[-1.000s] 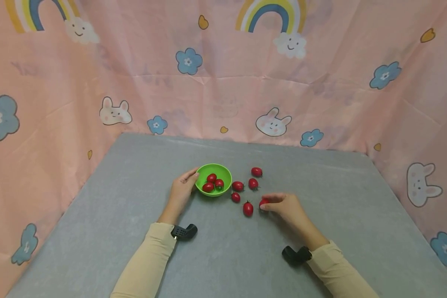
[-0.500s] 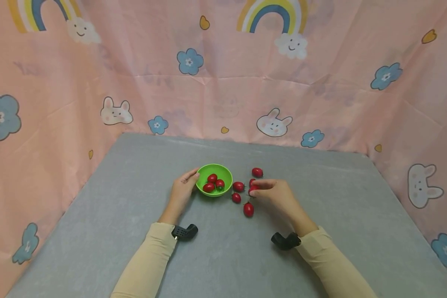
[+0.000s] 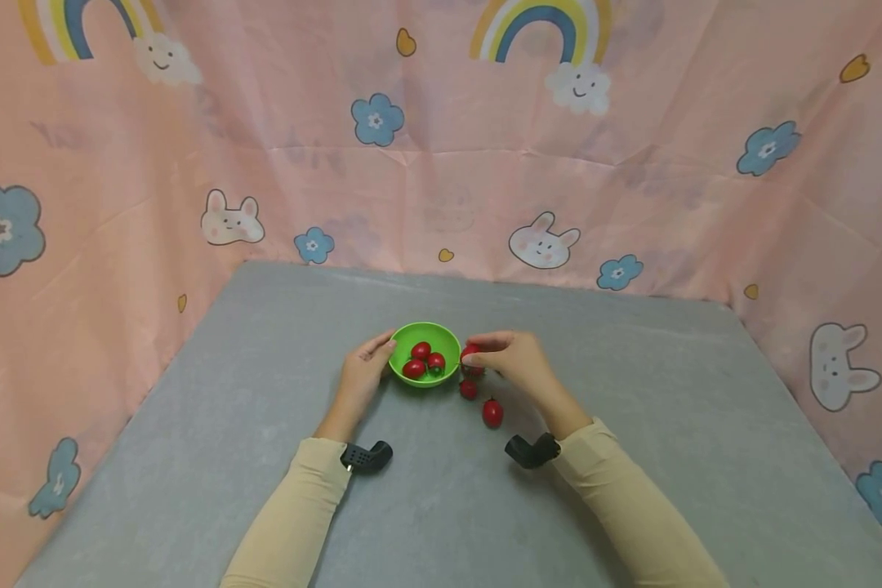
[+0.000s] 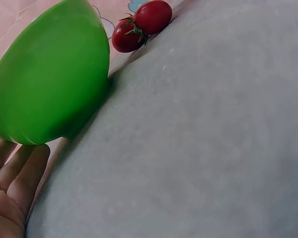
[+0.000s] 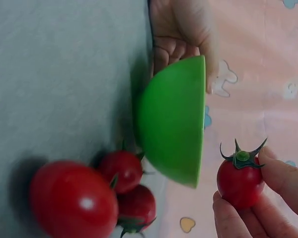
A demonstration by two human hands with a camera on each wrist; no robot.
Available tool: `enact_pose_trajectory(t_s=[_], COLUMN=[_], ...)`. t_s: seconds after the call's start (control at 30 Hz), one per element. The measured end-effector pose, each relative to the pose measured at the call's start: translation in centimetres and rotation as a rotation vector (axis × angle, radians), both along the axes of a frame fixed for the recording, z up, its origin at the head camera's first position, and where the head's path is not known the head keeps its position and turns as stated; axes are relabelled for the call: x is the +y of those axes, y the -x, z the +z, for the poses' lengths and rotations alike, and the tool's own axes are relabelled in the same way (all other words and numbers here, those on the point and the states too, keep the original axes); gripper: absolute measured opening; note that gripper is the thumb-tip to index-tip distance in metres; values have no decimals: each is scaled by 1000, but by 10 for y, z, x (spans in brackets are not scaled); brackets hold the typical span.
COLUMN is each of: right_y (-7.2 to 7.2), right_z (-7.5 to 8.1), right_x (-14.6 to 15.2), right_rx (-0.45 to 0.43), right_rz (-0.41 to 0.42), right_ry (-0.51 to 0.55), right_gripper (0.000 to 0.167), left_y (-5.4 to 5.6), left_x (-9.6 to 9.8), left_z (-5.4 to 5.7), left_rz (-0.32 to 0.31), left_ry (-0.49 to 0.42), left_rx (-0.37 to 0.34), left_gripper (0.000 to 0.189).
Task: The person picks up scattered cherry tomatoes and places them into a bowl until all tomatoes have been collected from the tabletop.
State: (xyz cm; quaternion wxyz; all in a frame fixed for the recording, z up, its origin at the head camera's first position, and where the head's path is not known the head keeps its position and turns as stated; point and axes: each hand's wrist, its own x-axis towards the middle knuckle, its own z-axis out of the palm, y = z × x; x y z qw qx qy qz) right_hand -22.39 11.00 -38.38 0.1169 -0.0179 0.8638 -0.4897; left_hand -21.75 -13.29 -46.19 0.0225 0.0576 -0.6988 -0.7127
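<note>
My left hand [image 3: 360,371] holds the left side of a small green bowl [image 3: 444,341], thumb at its rim and fingers against its outer wall in the right wrist view. Inside lie several red cherry tomatoes [image 3: 414,370]. Between thumb and fingertips, my right hand [image 3: 518,359] pinches another cherry tomato [image 5: 241,186], its green stem end showing. This tomato is beside the bowl's right rim, above the table. Below the right hand, a loose cherry tomato [image 3: 468,389] lies close to the bowl, and a larger-looking one [image 3: 492,413] lies nearer to me. The right hand hides others.
The grey table [image 3: 279,327] reaches back to a pink printed curtain [image 3: 448,180], which also hangs along both sides. Black wrist cameras [image 3: 367,457] sit on both wrists, over beige sleeves [image 3: 287,514].
My right hand has carried the pinched cherry tomato left and away from me, over the loose ones to the bowl's right rim. My left hand and the bowl have stayed in place.
</note>
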Motion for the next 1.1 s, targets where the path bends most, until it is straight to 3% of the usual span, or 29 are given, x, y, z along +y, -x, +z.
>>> enact_pose_trajectory(t_s=[0.1, 0.63, 1.1], right_y=[2, 18, 32], right_z=[2, 7, 4], right_x=[-9, -39, -59], right_rx=[-17, -13, 11], right_rz=[1, -6, 24], right_ry=[21, 20, 73], right_gripper=[40, 37, 38], left_y=[2, 2, 4], left_x=[0, 2, 0], left_z=[-5, -1, -6], left_rz=[8, 19, 16], left_ry=[-4, -22, -10], left_rx=[15, 12, 8], left_gripper=[40, 39, 39])
